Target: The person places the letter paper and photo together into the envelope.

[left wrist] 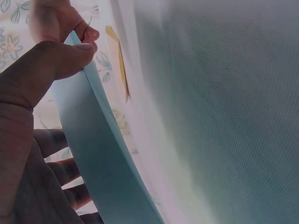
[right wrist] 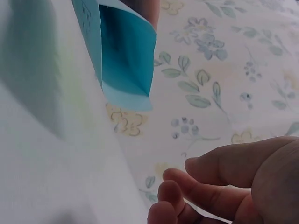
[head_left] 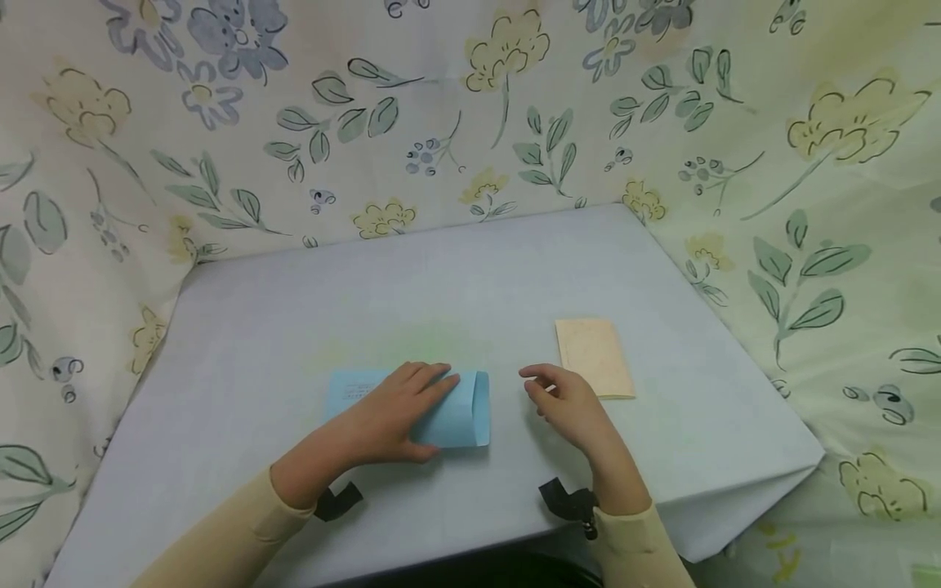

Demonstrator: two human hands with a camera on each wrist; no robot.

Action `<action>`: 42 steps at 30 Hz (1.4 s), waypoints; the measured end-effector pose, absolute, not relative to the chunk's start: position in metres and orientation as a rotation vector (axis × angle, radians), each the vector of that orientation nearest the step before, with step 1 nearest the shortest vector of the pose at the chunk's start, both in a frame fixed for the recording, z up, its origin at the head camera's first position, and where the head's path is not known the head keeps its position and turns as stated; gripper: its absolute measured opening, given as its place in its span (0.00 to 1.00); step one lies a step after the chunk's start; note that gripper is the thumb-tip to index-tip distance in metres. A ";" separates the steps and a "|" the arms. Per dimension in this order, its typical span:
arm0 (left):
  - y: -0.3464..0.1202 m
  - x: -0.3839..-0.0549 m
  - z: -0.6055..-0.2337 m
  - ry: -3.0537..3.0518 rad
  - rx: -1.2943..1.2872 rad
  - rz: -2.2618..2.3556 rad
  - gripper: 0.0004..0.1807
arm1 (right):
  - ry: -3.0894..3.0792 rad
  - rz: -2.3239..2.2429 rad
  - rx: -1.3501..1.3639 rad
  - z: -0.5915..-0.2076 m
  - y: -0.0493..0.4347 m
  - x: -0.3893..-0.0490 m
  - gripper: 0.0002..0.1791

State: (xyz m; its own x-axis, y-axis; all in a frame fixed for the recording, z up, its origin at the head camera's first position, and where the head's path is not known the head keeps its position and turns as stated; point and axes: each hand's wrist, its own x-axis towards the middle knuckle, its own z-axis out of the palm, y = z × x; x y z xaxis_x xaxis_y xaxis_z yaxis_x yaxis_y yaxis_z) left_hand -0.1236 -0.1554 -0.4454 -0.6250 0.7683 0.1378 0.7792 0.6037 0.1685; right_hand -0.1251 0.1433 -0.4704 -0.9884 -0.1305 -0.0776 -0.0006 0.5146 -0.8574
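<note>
A light blue paper envelope (head_left: 453, 416) lies near the middle of the table, its open mouth facing right. My left hand (head_left: 397, 408) grips it from above, with the thumb along the near edge and the fingers over the far side. In the left wrist view the thumb (left wrist: 70, 60) presses on the envelope (left wrist: 100, 149). Looking into the mouth of the envelope (right wrist: 128, 56) from the right wrist, I see its darker blue inside. My right hand (head_left: 569, 404) hovers to the right of it, fingers loosely bent and holding nothing.
A beige folded card or thin booklet (head_left: 597, 359) lies on the white tablecloth (head_left: 456, 294) just beyond my right hand. Floral curtains (head_left: 441, 122) hang behind and at both sides of the table. Black straps (head_left: 338, 501) hang at both wrists.
</note>
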 end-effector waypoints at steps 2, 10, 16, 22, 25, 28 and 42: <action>-0.156 -0.123 -0.446 -2.765 -1.340 -0.329 0.55 | 2.630 -1.484 -0.088 -0.470 0.147 -0.125 0.15; -0.156 -0.122 -0.446 -2.770 -1.335 -0.340 0.55 | 2.624 -1.503 -0.033 -0.472 0.158 -0.125 0.15; -0.155 -0.121 -0.445 -2.778 -1.331 -0.339 0.55 | 2.620 -1.523 -0.024 -0.472 0.165 -0.125 0.15; -0.155 -0.120 -0.445 -2.792 -1.322 -0.344 0.55 | 2.630 -1.546 0.002 -0.470 0.171 -0.126 0.16; -0.156 -0.121 -0.446 -2.785 -1.325 -0.342 0.55 | 2.658 -1.543 0.029 -0.469 0.174 -0.126 0.16; -0.156 -0.121 -0.446 -2.778 -1.331 -0.341 0.55 | 2.688 -1.524 0.070 -0.470 0.176 -0.126 0.16; -0.158 -0.121 -0.449 -2.792 -1.312 -0.346 0.56 | 2.688 -1.484 0.131 -0.473 0.189 -0.131 0.18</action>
State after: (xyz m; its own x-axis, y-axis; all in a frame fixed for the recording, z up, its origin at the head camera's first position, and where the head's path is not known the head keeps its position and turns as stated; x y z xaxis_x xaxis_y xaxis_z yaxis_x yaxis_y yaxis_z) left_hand -0.1212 -0.1579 -0.4488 -0.6424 0.7557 0.1276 0.7640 0.6182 0.1848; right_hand -0.1308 0.1891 -0.4732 -0.9941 0.0415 -0.1006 0.1072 0.5305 -0.8409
